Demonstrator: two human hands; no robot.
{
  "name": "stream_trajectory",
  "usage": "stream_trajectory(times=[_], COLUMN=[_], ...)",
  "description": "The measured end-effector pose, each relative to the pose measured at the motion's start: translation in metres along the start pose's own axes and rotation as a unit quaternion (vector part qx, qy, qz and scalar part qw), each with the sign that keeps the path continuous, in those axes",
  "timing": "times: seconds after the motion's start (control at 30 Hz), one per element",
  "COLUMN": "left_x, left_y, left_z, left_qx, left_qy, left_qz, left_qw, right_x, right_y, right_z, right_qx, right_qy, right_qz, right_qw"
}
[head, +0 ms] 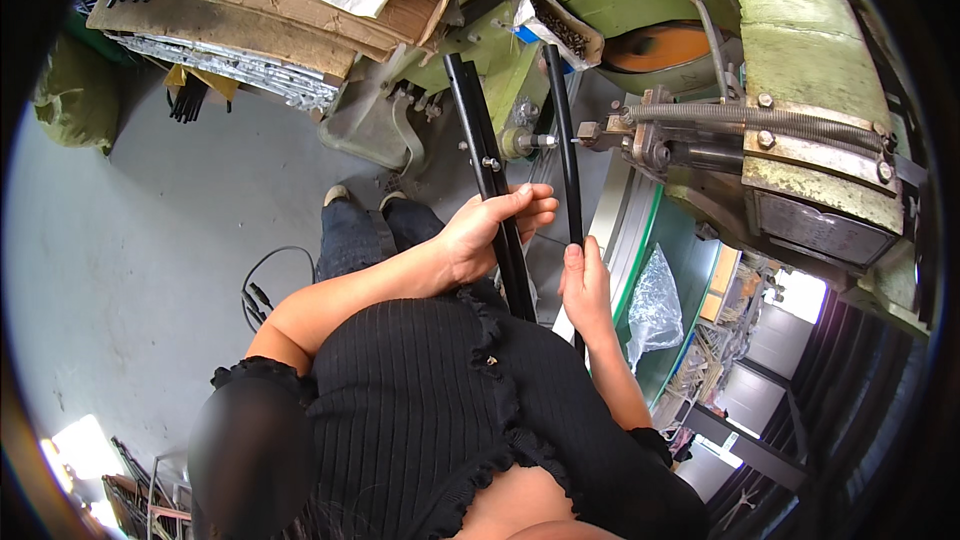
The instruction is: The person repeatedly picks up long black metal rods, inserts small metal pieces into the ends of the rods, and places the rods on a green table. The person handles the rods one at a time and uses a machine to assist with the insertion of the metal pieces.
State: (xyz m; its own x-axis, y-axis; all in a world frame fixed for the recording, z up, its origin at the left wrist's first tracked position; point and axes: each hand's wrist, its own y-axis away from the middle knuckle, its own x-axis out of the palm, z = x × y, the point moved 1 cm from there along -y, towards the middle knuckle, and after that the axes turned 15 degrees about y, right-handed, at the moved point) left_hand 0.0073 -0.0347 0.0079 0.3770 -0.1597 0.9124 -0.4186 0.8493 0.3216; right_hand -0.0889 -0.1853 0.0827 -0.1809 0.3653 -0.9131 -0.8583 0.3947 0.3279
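My left hand (480, 236) is wrapped around a pair of black tubes (487, 157), its thumb across them and its fingertips showing on their right side. Small silver fasteners stick out of this pair above the hand. My right hand (587, 281) grips another black tube (564, 127), slimmer and nearly upright in the picture. Its upper part lies between a silver-tipped machine fitting (536, 141) on the left and a metal tool head (592, 133) on the right. Whether either machine part touches the tube, I cannot tell.
A green machine frame (817, 37) arches at the upper right, with a box of small metal parts (559, 26) beside it. Cardboard (225, 15) is stacked at the upper left. A clear plastic bag (656, 307) lies on a green surface at the right. A cable (259, 292) lies on the floor.
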Motion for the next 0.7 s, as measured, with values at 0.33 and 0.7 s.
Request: stream_trajectory(times=[0.33, 0.7], left_x=[0.015, 0.013], left_y=[0.016, 0.022], left_z=[-0.012, -0.089], left_qx=[-0.032, 0.172], left_qy=[-0.011, 0.062], left_qz=[0.040, 0.017], left_qw=[0.999, 0.983], right_x=[-0.020, 0.007], right_y=[0.014, -0.021], right_z=[0.014, 0.027], right_qx=[0.015, -0.123], right_qy=[-0.153, -0.193], right_qz=[0.068, 0.414], right_qw=[0.986, 0.881])
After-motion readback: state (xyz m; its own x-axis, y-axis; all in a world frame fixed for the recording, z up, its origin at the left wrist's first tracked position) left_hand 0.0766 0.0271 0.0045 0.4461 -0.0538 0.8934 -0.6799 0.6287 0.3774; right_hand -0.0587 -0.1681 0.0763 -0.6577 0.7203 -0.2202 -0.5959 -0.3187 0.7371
